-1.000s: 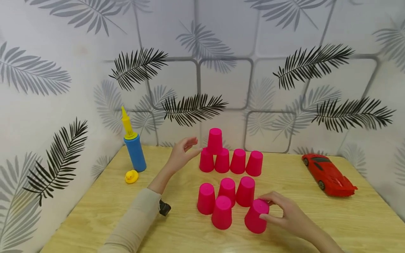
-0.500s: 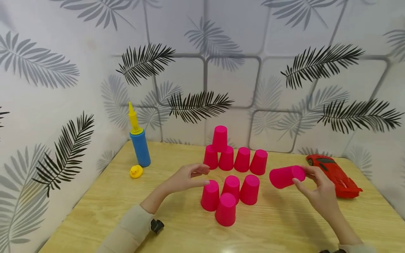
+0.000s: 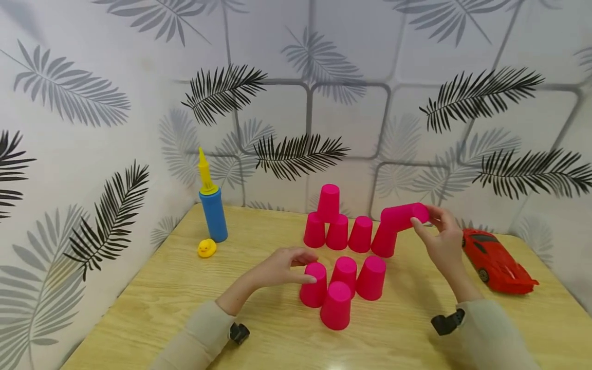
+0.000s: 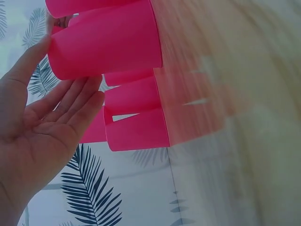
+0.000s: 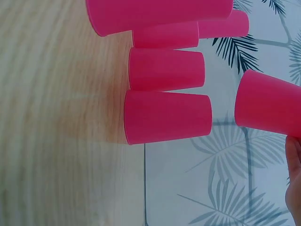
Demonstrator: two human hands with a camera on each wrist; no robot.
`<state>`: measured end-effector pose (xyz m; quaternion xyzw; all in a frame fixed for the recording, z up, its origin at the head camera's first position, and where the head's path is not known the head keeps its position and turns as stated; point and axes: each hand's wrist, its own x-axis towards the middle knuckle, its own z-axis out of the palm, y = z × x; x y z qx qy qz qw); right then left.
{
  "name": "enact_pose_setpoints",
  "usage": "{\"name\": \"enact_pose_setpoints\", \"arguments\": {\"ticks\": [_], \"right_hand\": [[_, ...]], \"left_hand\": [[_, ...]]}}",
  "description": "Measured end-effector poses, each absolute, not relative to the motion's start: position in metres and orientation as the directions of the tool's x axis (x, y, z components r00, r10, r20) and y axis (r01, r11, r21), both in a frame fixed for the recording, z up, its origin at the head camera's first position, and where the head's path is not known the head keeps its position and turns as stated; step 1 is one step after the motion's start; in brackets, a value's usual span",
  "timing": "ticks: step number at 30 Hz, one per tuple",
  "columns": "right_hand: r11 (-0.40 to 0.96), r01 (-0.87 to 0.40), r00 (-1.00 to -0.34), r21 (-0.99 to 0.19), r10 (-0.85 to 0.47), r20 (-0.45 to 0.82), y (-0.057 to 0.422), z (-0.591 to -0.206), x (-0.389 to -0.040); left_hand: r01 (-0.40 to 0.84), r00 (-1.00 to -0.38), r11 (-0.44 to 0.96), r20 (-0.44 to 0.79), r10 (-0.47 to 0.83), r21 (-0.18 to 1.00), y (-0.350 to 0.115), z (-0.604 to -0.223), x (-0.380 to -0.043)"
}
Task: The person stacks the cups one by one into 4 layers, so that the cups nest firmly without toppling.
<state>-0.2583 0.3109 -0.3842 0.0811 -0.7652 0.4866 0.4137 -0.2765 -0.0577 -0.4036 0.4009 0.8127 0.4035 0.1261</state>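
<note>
My right hand (image 3: 442, 241) pinches a bright pink cup (image 3: 400, 216) near its closed end. The cup lies tilted almost sideways in the air, overlapping the top of the rightmost back-row cup (image 3: 384, 241) in the head view; a gap shows between them in the right wrist view. My left hand (image 3: 280, 270) is around a front upside-down cup (image 3: 314, 293), thumb along its near side and fingers fairly straight beside it. Close by stand other front cups (image 3: 335, 307), also mouth down. Behind them, one cup (image 3: 329, 202) sits on top of two cups of the back row.
A blue and yellow hand pump (image 3: 213, 216) stands at the back left, with a yellow rubber duck (image 3: 206, 248) in front of it. On the right lies a red toy car (image 3: 498, 262), near my right forearm. A patterned wall rises behind the wooden table (image 3: 152, 293).
My right hand has lifted a cup off the front right of the table, tipped it sideways and carried it to the back row. My left hand has come from the back stack to a front cup.
</note>
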Motion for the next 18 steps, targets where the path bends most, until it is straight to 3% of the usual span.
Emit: {"name": "enact_pose_setpoints", "arguments": {"ticks": [18], "right_hand": [[0.713, -0.426, -0.742, -0.557, 0.077, 0.665, 0.303, -0.379, -0.309]], "left_hand": [[0.607, -0.650, 0.403, 0.136, 0.748, 0.685, -0.059, -0.406, -0.279]]}}
